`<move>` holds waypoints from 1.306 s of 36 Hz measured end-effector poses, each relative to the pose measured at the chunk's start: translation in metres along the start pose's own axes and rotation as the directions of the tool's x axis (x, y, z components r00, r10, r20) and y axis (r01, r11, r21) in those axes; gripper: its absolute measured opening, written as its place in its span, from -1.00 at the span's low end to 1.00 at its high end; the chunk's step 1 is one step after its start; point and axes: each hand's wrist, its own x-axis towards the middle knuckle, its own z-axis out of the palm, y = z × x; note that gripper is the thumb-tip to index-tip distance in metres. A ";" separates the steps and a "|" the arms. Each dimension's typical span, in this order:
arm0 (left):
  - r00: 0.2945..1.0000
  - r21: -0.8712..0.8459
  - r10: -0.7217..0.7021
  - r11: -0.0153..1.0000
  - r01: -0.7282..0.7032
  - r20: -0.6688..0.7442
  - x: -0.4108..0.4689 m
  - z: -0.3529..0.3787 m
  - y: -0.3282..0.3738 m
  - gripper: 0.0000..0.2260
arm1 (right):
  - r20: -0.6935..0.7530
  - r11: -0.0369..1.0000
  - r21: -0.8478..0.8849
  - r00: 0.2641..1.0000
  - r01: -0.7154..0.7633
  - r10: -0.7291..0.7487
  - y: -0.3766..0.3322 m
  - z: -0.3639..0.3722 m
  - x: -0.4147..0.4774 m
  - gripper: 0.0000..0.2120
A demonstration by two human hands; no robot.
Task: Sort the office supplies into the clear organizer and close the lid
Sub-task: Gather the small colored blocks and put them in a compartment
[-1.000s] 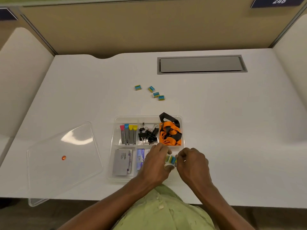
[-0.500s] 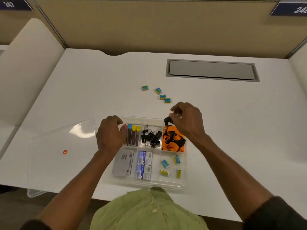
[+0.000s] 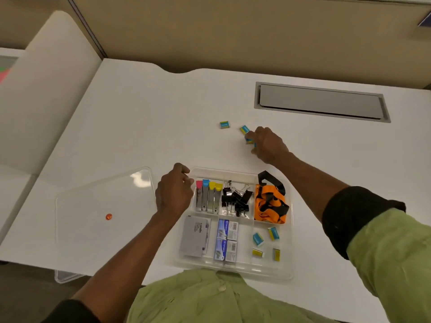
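the clear organizer (image 3: 235,268) sits on the worktop (image 3: 140,127), long axis left-right; left hand (image 3: 173,193), grip curled, rests on its far-left corner; right hand (image 3: 268,144) pinches small erasers (image 3: 249,140) beyond it; lid (image 3: 102,220) lies left.

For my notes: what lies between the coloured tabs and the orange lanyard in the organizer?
In the head view, a pile of black binder clips fills the compartment between the coloured tabs and the orange lanyard.

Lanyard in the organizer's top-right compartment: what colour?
The lanyard is orange with black strap sections and a black clip, seen in the head view.
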 end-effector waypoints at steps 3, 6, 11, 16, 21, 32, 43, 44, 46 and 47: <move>1.000 -0.014 0.000 1.000 0.000 0.012 0.001 0.000 0.000 -0.78 | -0.035 1.000 -0.023 0.999 0.017 -0.018 0.001 0.001 0.003 -0.56; 1.000 0.013 0.009 1.000 -0.010 0.022 0.001 0.000 0.001 -0.76 | -0.048 1.000 -0.004 0.999 0.019 -0.019 0.003 0.002 0.003 -0.56; 0.999 0.076 0.040 0.996 -0.042 0.028 -0.002 0.002 0.002 -0.72 | -0.058 0.998 -0.002 0.996 0.061 -0.061 0.001 0.002 0.000 -0.65; 0.998 0.097 0.053 0.994 -0.054 0.015 -0.003 0.002 0.003 -0.72 | -0.074 0.999 -0.004 0.996 0.053 -0.053 -0.008 0.003 -0.004 -0.77; 0.998 0.113 0.060 0.992 -0.061 0.014 -0.005 0.001 0.005 -0.71 | -0.102 0.976 0.155 0.980 -0.153 0.170 -0.007 0.000 -0.017 -0.74; 0.997 0.107 0.075 0.991 -0.077 0.021 -0.006 -0.002 0.006 -0.68 | -0.312 0.777 0.612 0.858 -0.148 0.409 -0.072 -0.069 -0.172 -0.79; 0.999 0.114 0.047 0.992 -0.048 0.011 -0.006 -0.002 0.011 -0.67 | -0.022 0.846 0.429 0.932 -0.318 0.362 -0.099 -0.008 -0.264 -0.81; 0.999 0.119 0.051 0.992 -0.052 0.011 -0.006 -0.003 0.011 -0.67 | -0.030 0.856 0.398 0.928 -0.329 0.370 -0.099 -0.007 -0.264 -0.83; 0.998 0.120 0.055 0.991 -0.057 0.014 -0.006 -0.004 0.011 -0.67 | -0.050 0.857 0.375 0.916 -0.353 0.399 -0.096 -0.010 -0.260 -0.88; 0.998 0.120 0.054 0.991 -0.056 0.016 -0.006 -0.004 0.012 -0.67 | -0.057 0.850 0.383 0.910 -0.361 0.412 -0.094 -0.013 -0.255 -0.89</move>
